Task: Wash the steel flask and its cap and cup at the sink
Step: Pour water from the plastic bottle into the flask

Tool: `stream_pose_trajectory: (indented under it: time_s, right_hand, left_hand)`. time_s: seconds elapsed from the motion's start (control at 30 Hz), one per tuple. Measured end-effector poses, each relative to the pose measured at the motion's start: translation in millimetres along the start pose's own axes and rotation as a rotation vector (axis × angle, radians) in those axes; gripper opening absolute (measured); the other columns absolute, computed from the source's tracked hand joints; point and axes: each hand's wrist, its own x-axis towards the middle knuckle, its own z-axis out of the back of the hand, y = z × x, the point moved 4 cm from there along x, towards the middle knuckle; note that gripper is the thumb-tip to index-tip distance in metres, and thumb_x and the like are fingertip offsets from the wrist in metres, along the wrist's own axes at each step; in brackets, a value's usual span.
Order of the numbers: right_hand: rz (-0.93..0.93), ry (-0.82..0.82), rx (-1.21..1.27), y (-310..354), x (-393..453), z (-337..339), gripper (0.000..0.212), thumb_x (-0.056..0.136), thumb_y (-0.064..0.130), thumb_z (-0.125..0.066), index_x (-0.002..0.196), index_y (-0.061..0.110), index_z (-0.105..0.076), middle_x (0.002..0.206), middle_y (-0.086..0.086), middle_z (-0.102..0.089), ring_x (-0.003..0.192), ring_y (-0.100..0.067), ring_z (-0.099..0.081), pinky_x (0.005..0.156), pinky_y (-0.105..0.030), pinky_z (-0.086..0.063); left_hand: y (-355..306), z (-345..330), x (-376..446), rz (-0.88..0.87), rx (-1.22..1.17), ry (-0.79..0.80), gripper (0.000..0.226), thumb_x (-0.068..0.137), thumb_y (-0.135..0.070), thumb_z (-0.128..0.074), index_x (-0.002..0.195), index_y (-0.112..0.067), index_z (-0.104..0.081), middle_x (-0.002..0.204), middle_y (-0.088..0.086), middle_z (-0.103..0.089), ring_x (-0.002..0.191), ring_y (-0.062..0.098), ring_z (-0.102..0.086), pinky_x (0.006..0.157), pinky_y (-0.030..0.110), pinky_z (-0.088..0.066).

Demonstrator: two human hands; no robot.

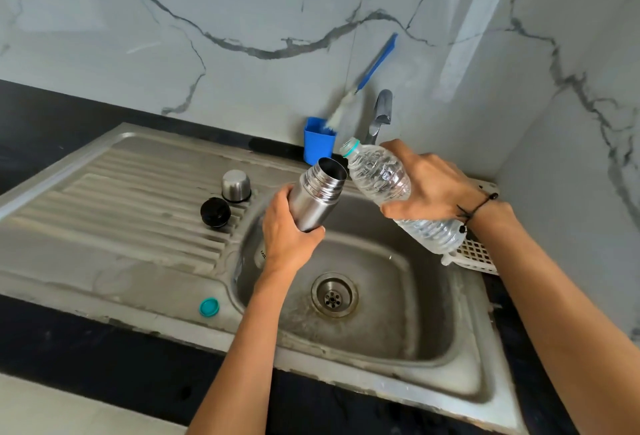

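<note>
My left hand point(289, 234) grips the steel flask point(317, 192) over the sink basin point(408, 303), tilted with its open mouth up and to the right. My right hand point(433, 185) holds a clear plastic water bottle point(379, 175), uncapped, tipped so its neck sits just above and right of the flask mouth. On the ribbed drainboard point(121, 199) to the left the steel cup point(236, 186) stands upside down. The black cap point(215, 211) lies just in front of it.
A teal bottle lid point(209, 307) lies on the sink's front rim. At the back wall a blue holder point(318, 140) carries a blue-handled bottle brush point(375, 66) beside the tap point(381, 112). A white plastic basket point(474, 254) sits right of the basin. Black counter surrounds the sink.
</note>
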Motion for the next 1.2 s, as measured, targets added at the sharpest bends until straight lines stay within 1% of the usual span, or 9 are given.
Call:
stream_pose_trajectory:
  time_s: [0.17, 0.37, 0.47, 0.63, 0.73, 0.87, 0.97, 1.13, 1.2]
  right_hand:
    - [0.015, 0.071, -0.094, 5.3, 9.6, -7.3, 0.083, 0.071, 0.038, -0.072, 0.138, 0.022, -0.026, 0.068, -0.009, -0.055, 0.066, -0.028, -0.052, 0.055, -0.029, -0.034]
    - [0.018, 0.107, -0.144, 4.7, 21.2, -14.2, 0.086, 0.071, 0.041, -0.071, 0.139, 0.022, -0.023, 0.068, -0.011, -0.057, 0.064, -0.026, -0.052, 0.057, -0.029, -0.037]
    - [0.027, 0.116, -0.137, 4.5, 26.5, -14.7, 0.085, 0.071, 0.041, -0.072, 0.139, 0.023, -0.024, 0.074, -0.012, -0.061, 0.067, -0.027, -0.055, 0.059, -0.029, -0.039]
    - [0.019, 0.130, -0.173, 4.6, 30.1, -13.0, 0.085, 0.071, 0.041, -0.072, 0.140, 0.024, -0.024, 0.083, -0.015, -0.063, 0.072, -0.030, -0.055, 0.060, -0.029, -0.037]
    - [0.018, 0.130, -0.180, 3.6, 30.4, -13.7, 0.086, 0.070, 0.041, -0.071, 0.140, 0.025, -0.024, 0.085, -0.016, -0.064, 0.076, -0.032, -0.057, 0.062, -0.032, -0.042]
    - [0.021, 0.134, -0.160, 2.3, 29.2, -14.4, 0.086, 0.069, 0.042, -0.072, 0.139, 0.025, -0.024, 0.084, -0.015, -0.064, 0.075, -0.032, -0.058, 0.064, -0.034, -0.048]
    - [0.022, 0.150, -0.166, 2.8, 28.1, -14.2, 0.086, 0.070, 0.042, -0.072, 0.139, 0.024, -0.025, 0.082, -0.014, -0.064, 0.074, -0.032, -0.057, 0.065, -0.034, -0.047]
    - [0.029, 0.153, -0.175, 4.5, 26.2, -14.3, 0.084, 0.072, 0.042, -0.072, 0.139, 0.023, -0.026, 0.081, -0.014, -0.063, 0.072, -0.030, -0.055, 0.064, -0.034, -0.046]
    - [0.035, 0.148, -0.179, 4.1, 25.3, -14.0, 0.084, 0.071, 0.042, -0.072, 0.139, 0.023, -0.026, 0.080, -0.013, -0.063, 0.072, -0.030, -0.056, 0.063, -0.033, -0.045]
  left_hand:
    - [5.7, 0.1, 8.0, -0.009, -0.015, 0.010, 0.080, 0.060, -0.015, -0.082, 0.129, -0.017, -0.042, 0.123, 0.003, -0.052, 0.111, 0.023, -0.050, 0.097, 0.048, -0.043]
    - [17.7, 1.5, 17.9, 0.001, 0.000, 0.031, 0.081, 0.062, -0.016, -0.082, 0.131, -0.016, -0.040, 0.124, 0.003, -0.052, 0.112, 0.024, -0.050, 0.098, 0.046, -0.042]
    - [21.5, 1.8, 21.2, -0.002, -0.008, 0.029, 0.080, 0.061, -0.014, -0.083, 0.130, -0.015, -0.042, 0.122, 0.003, -0.053, 0.109, 0.024, -0.052, 0.096, 0.046, -0.043]
    - [25.0, 0.8, 25.2, 0.010, -0.038, 0.030, 0.079, 0.060, -0.014, -0.083, 0.128, -0.017, -0.042, 0.121, 0.000, -0.053, 0.109, 0.022, -0.052, 0.095, 0.045, -0.044]
    - [27.0, -1.7, 26.4, 0.023, -0.053, 0.038, 0.079, 0.060, -0.015, -0.082, 0.127, -0.019, -0.042, 0.121, 0.000, -0.054, 0.108, 0.022, -0.053, 0.094, 0.044, -0.045]
    - [30.3, -4.9, 25.7, 0.034, -0.065, 0.047, 0.080, 0.060, -0.015, -0.083, 0.128, -0.020, -0.041, 0.123, 0.000, -0.054, 0.110, 0.022, -0.052, 0.095, 0.045, -0.045]
    - [32.3, -6.6, 24.5, 0.049, -0.079, 0.056, 0.081, 0.060, -0.015, -0.082, 0.129, -0.020, -0.041, 0.123, 0.001, -0.054, 0.110, 0.022, -0.052, 0.095, 0.044, -0.045]
    - [33.2, -8.2, 22.1, 0.061, -0.096, 0.065, 0.080, 0.060, -0.015, -0.083, 0.128, -0.021, -0.040, 0.121, 0.000, -0.054, 0.108, 0.020, -0.053, 0.093, 0.038, -0.045]
    - [34.2, -8.8, 20.9, 0.064, -0.097, 0.067, 0.080, 0.059, -0.017, -0.083, 0.127, -0.024, -0.040, 0.120, -0.001, -0.054, 0.109, 0.020, -0.053, 0.093, 0.040, -0.046]
